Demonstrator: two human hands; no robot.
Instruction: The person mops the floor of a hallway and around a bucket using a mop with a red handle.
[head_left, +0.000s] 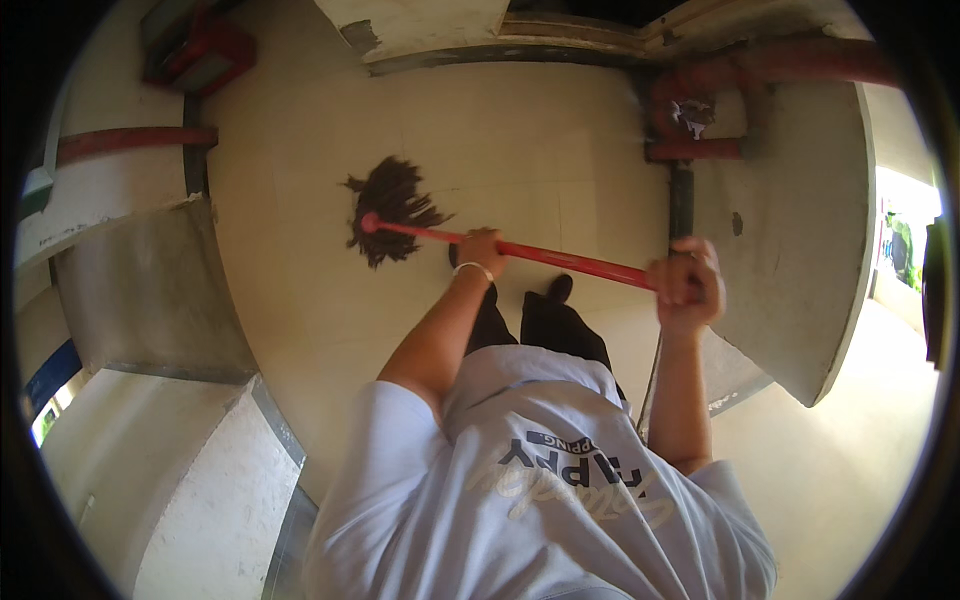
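A mop with a red handle (574, 261) slants across the view in front of me. Its dark brown strand head (390, 199) rests on the pale tiled floor (517, 135), left of centre. My left hand (481, 253), with a pale band at the wrist, grips the handle's lower part, nearer the mop head. Near the handle's upper end, at the right, my right hand (686, 286) is closed around it, slightly blurred. Both of my feet, in dark shoes, show below the handle.
Red pipes (810, 61) run along the wall at the upper right, and another red pipe (135, 142) is at the left. A red box (199, 56) stands at the upper left. Low walls flank me, one at the right (780, 225), another at the lower left (202, 480).
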